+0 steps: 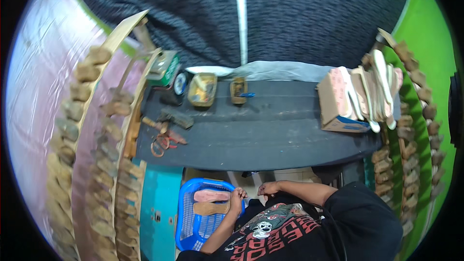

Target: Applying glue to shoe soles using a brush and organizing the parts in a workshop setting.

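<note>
Before the black-covered counter point(261, 140), a flat pink sole point(211, 196) and a flat tan sole point(211, 208) lie side by side at the blue plastic lattice basket point(198, 232). Support each full-length to limit bending. Left hand point(237, 196): half-curled beside them, grip indeterminable. Right hand point(268, 189): loosely curled, apparently empty, forearm angled inward.

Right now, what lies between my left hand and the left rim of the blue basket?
In the head view, two sole-shaped pieces, a pink piece and, nearer you, a brown piece, lie between your left hand and that basket rim.
</note>
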{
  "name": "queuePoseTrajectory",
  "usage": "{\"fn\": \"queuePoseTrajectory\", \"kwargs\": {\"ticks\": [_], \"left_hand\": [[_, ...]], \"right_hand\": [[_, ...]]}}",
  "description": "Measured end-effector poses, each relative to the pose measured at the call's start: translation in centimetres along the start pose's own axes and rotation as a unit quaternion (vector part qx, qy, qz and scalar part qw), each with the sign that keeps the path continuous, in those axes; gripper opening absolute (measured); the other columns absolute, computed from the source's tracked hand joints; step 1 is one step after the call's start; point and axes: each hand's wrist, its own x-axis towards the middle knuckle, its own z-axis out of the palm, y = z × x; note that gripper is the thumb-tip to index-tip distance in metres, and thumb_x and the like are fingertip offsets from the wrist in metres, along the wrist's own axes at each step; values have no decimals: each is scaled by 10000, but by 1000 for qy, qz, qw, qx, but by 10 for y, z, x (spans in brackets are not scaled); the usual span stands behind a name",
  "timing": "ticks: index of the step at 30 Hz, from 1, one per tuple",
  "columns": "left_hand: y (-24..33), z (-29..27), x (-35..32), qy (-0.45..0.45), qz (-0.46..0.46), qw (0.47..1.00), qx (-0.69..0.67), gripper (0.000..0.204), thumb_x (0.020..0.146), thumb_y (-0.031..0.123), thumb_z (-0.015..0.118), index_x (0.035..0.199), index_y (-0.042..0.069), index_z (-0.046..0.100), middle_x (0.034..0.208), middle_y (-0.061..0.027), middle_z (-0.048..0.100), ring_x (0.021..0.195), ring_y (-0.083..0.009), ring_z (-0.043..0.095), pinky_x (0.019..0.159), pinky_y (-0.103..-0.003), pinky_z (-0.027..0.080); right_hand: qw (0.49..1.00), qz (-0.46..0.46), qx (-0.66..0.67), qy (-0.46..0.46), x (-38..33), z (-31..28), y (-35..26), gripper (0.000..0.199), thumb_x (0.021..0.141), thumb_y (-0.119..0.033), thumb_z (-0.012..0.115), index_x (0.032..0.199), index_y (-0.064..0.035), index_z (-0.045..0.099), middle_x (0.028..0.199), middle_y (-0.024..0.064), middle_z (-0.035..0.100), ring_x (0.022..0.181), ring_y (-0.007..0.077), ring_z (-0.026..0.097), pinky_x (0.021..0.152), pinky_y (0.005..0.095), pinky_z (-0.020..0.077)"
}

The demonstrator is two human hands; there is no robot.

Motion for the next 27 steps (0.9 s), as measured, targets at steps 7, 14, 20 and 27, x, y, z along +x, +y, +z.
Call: {"fn": "queuePoseTrajectory", "kwargs": {"ticks": [7, 14, 20, 27], "left_hand": [[77, 125, 13, -283, -46, 954, 90, 260, 1015, 241, 411, 818, 81, 466, 780, -51, 481, 778, -183, 526, 766, -339, 463], [131, 233, 44, -426, -167, 882, 115, 276, 1079, 294, 437, 1067, 48, 560, 978, -86, 612, 940, -199, 638, 879, -341, 515], [136, 265, 63, -453, -24, 886, 93, 189, 1043, 178, 495, 1008, 29, 606, 1029, -99, 627, 953, -209, 620, 892, -361, 493], [237, 369, -1, -602, 92, 734, 300, 263, 1032, 171, 514, 849, 17, 621, 920, -131, 636, 897, -273, 626, 833, -412, 485]], "right_hand": [[956, -167, 179, 164, -99, 0, 36, 262, 1036, -262, 552, 1126, -59, 691, 754, 11, 629, 644, 100, 568, 592, 274, 489], [591, -202, 211, 752, -312, -32, 8, 124, 981, -33, 603, 1098, -36, 641, 927, 26, 672, 812, 79, 603, 736, 251, 496], [485, -167, 181, 839, -380, -96, 3, 57, 961, -30, 606, 1001, -3, 637, 880, 34, 644, 766, 97, 561, 703, 255, 457], [514, -158, 119, 835, -378, -157, 15, 80, 915, -12, 618, 986, 14, 643, 870, 91, 628, 752, 175, 589, 697, 313, 477]]}}
